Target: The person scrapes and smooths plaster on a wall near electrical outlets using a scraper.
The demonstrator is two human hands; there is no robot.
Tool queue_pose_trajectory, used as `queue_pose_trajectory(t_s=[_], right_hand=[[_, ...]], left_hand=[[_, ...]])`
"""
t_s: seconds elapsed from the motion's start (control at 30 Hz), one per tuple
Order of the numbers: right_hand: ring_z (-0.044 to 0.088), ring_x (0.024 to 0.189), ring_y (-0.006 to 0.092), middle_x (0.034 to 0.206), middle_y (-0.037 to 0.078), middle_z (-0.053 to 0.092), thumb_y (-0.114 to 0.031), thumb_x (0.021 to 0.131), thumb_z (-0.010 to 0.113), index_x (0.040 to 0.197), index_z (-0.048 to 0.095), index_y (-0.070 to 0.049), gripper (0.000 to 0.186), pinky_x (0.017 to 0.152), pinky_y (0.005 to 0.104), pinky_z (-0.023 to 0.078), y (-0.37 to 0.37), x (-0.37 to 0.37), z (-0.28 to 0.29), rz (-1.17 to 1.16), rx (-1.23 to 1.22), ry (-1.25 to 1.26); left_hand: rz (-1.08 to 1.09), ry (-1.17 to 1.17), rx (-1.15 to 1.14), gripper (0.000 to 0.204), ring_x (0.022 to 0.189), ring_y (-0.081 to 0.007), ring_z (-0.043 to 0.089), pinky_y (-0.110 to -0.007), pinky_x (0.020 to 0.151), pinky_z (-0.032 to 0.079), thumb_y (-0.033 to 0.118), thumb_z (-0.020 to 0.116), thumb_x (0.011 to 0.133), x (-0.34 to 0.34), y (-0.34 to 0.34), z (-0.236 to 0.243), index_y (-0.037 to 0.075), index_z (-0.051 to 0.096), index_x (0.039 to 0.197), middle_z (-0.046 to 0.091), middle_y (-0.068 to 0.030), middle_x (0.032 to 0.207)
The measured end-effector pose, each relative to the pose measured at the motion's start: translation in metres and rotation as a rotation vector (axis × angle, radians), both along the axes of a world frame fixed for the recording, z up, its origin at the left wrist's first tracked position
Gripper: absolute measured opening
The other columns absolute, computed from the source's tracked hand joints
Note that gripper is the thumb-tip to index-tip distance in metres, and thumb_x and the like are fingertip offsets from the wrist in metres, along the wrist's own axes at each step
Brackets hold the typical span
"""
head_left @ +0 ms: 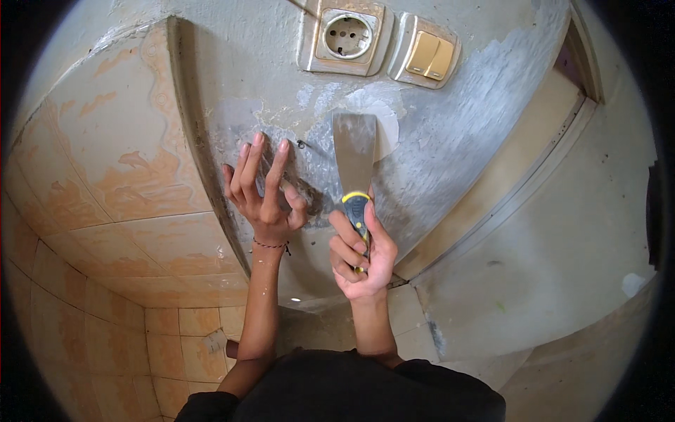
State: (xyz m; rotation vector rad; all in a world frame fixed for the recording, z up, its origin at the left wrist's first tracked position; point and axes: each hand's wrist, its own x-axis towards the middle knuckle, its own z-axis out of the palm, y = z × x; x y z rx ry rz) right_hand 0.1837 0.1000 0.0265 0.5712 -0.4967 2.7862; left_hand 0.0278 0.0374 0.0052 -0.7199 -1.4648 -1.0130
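Gripping a putty knife (355,165) in the right hand (362,257), fingers (346,243) curled fully around the black and yellow handle, thumb along its side. Flat steel blade, wide and slightly flared, pointing up and lying against the grey plastered wall (450,141), its top edge over a pale patch of filler (383,123). Left hand (264,193) spread open, holding nothing, 4 long fingers (278,165) stretched out and fingertips resting on the rough plaster just beside the blade, thumb bent toward a small dark hole. Thin red cord (271,245) around the left wrist.

Above the blade, well apart: 1 round recessed power socket (344,36) in a square cream frame, and next to it a light switch (427,53) with 2 glossy beige rockers. Plaster streaked, scraped and chalky, lighter around the patch. On the left, glazed tiles (105,155) in mottled orange and cream, meeting the plaster at a dark raised edge. On the right, a pale door frame (520,176) running diagonally.
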Motion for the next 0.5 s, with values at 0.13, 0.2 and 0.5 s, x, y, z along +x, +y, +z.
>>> queue_pose_trajectory(t_s=[0.13, 0.2, 0.5], right_hand=[[0.028, 0.047, 0.005, 0.075, 0.002, 0.035, -0.031, 0.111, 0.036, 0.136, 0.055, -0.026, 0.031, 0.03, 0.0162, 0.019, 0.001, -0.001, 0.006, -0.029, 0.016, 0.023], [0.028, 0.048, 0.005, 0.075, 0.002, 0.035, -0.031, 0.111, 0.036, 0.137, 0.055, -0.027, 0.032, 0.03, 0.0162, 0.019, 0.002, -0.002, 0.009, -0.01, 0.02, 0.024], [0.029, 0.048, 0.005, 0.076, 0.002, 0.036, -0.031, 0.112, 0.035, 0.139, 0.055, -0.029, 0.034, 0.03, 0.0163, 0.02, 0.004, 0.007, 0.005, -0.046, 0.023, 0.002]], left_hand=[[-0.012, -0.013, 0.016, 0.052, 0.136, -0.0225, 0.047, -0.043, 0.121, 0.019, 0.031, 0.043, 0.087, 0.002, 0.001, 0.001, 0.018, 0.07, 0.13, 0.057, -0.0087, 0.143], [-0.002, -0.01, 0.021, 0.051, 0.136, -0.0226, 0.047, -0.043, 0.121, 0.019, 0.031, 0.043, 0.088, 0.0, 0.0, 0.001, 0.018, 0.07, 0.13, 0.058, -0.0086, 0.143], [0.0, -0.01, 0.009, 0.05, 0.135, -0.0223, 0.048, -0.043, 0.121, 0.021, 0.032, 0.042, 0.09, 0.001, -0.002, 0.0, 0.018, 0.07, 0.129, 0.058, -0.0085, 0.143]])
